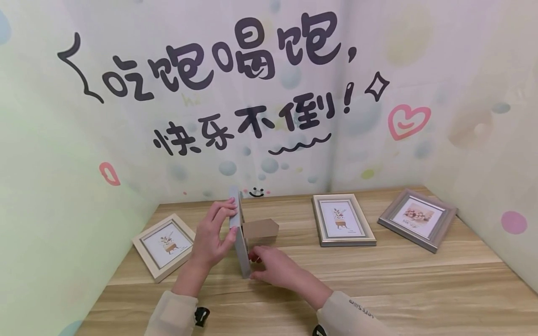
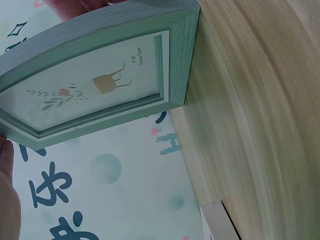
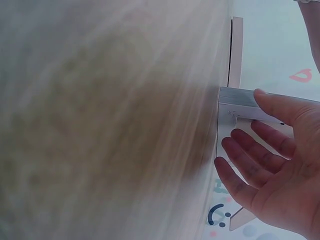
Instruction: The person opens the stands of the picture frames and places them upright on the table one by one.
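A grey-green picture frame [image 1: 241, 249] stands on edge on the wooden table, almost edge-on in the head view. From its back a brown support leg [image 1: 260, 228] sticks out to the right. My left hand [image 1: 210, 235] grips the upper part from the left. At the near side edge, my right hand [image 1: 277, 268] holds the frame, thumb on the edge and the other fingers curved behind it. The left wrist view shows the front, a plant print [image 2: 102, 84] under the glazing. In the right wrist view, the thumb [image 3: 280, 106] touches the frame's side.
A cream picture frame [image 1: 157, 270] lies at the left of the table [image 1: 201, 308]. To the right lie a gold-and-silver picture frame [image 1: 349, 241] and a brown-grey one [image 1: 445, 228]. Printed cloth walls [image 1: 294, 172] border the table at the back and sides.
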{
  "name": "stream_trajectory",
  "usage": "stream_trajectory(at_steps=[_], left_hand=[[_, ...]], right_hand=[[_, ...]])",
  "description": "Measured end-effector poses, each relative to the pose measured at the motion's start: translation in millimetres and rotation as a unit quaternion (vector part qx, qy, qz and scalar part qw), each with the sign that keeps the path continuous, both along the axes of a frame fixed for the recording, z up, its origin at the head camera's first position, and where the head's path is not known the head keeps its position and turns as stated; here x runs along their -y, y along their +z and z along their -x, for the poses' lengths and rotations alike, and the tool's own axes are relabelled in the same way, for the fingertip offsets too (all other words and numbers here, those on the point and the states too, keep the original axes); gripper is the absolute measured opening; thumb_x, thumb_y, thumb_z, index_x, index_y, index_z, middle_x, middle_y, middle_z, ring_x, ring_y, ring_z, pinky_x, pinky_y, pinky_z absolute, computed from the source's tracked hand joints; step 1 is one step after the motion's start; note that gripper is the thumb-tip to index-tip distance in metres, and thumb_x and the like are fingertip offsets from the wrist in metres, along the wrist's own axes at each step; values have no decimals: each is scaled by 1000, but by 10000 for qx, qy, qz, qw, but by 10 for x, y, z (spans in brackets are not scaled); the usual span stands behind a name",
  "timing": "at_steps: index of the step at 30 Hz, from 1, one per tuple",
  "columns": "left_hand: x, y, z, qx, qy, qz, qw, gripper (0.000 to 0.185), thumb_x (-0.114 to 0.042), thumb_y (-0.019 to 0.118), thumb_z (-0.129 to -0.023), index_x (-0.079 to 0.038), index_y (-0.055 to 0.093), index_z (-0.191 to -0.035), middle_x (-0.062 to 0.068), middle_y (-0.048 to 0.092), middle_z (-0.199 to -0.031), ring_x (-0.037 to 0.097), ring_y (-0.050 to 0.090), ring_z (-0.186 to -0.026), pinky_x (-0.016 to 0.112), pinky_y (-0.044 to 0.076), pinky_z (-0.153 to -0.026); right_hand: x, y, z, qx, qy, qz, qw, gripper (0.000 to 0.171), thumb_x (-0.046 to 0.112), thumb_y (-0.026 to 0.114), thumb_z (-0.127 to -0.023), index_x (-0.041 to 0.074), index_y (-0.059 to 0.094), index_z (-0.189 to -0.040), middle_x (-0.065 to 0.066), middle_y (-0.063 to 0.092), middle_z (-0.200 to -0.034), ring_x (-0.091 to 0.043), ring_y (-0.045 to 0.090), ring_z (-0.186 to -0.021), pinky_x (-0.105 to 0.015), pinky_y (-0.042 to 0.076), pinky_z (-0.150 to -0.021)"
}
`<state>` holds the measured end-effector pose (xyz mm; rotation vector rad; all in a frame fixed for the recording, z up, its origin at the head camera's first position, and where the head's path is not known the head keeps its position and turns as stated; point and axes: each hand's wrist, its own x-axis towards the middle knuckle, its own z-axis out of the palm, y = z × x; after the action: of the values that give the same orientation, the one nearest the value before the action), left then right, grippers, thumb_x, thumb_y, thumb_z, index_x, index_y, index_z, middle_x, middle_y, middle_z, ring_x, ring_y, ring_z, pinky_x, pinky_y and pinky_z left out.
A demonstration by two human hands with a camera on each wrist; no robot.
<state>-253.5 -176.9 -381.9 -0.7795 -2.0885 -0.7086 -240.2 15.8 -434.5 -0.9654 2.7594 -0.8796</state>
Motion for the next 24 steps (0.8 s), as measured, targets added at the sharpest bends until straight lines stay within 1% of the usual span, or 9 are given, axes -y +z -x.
stream_trajectory(at_steps=[5,11,18,24], left_hand=[[-2,-3,2,6,9,2,10000,33,-22,53,-82,-8,61,-110,9,61,-124,28,59,-127,52,58,-91],[-7,-4,0,-22,4,-23,10000,31,-20,54,-81,-7,61,-108,9,61,-122,27,59,-127,52,58,-91],[-9,-9,2,-34,28,-33,10000,31,-21,54,-81,-7,61,-108,9,61,-122,27,59,-128,52,58,-90],[-12,-5,3,-19,3,-55,10000,31,-21,55,-81,-7,61,-108,9,61,-122,27,59,-128,53,58,-91]], right_hand=[[4,-6,-5,44,25,-18,10000,38,23,80,-83,10,65,-115,-3,71,-110,-15,67,-100,-26,57,-87],[11,-17,-5,83,-3,-95,9999,35,22,82,-82,11,67,-112,-1,72,-105,-11,66,-95,-25,56,-84],[22,-26,-3,-47,51,-185,9998,31,23,82,-81,13,67,-107,1,71,-100,-8,64,-90,-22,54,-81],[34,-15,-13,-51,20,-299,9995,32,23,82,-82,13,67,-108,2,71,-100,-7,62,-89,-22,54,-81]])
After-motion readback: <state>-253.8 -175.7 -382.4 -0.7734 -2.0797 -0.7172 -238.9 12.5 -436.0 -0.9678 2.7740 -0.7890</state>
